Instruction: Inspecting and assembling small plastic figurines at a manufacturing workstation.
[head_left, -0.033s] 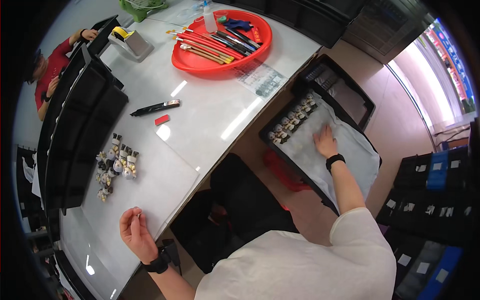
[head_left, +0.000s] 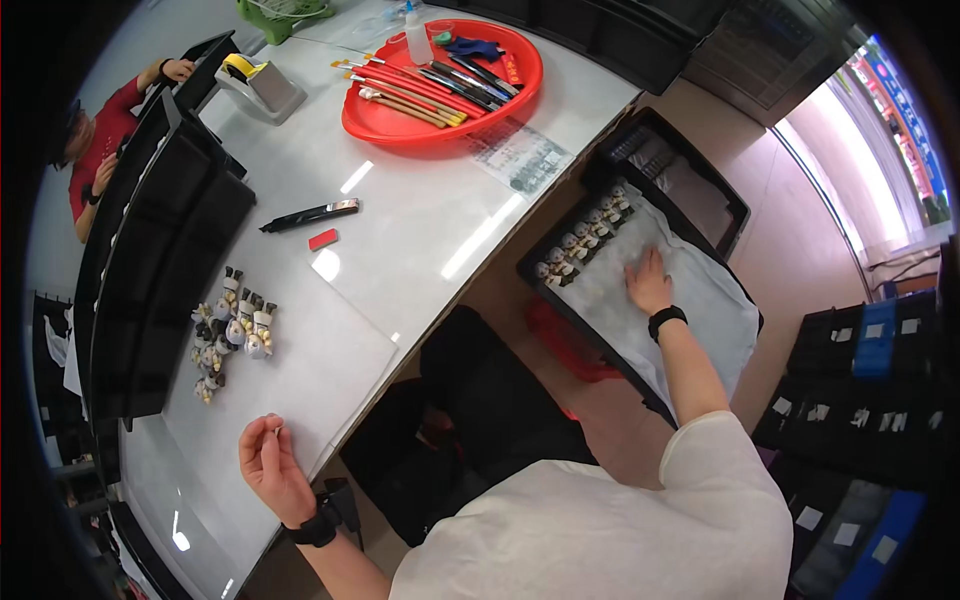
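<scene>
My left hand (head_left: 272, 470) is closed, its fingers curled in near the front edge of the table. Whatever may be pinched in the fingertips is too small to make out. Ahead of it a cluster of small painted figurines (head_left: 236, 330), with grey-white heads and dark feet, lies on a white sheet (head_left: 310, 385). My right hand (head_left: 651, 283) lies flat, fingers spread, on a white cloth (head_left: 700, 335) in a black crate (head_left: 618, 368) to the right of the table. Along the crate's far left side, a row of similar figurines (head_left: 585, 236) shows beside the cloth.
A red tray (head_left: 375, 128) bears brushes, pens and a squeeze bottle. Nearer lie a black pen-like tool (head_left: 310, 215) and a red block (head_left: 323, 239). Black bins (head_left: 165, 240) line the left side, with a tape dispenser (head_left: 268, 95) beyond. Another person (head_left: 118, 118) sits behind them.
</scene>
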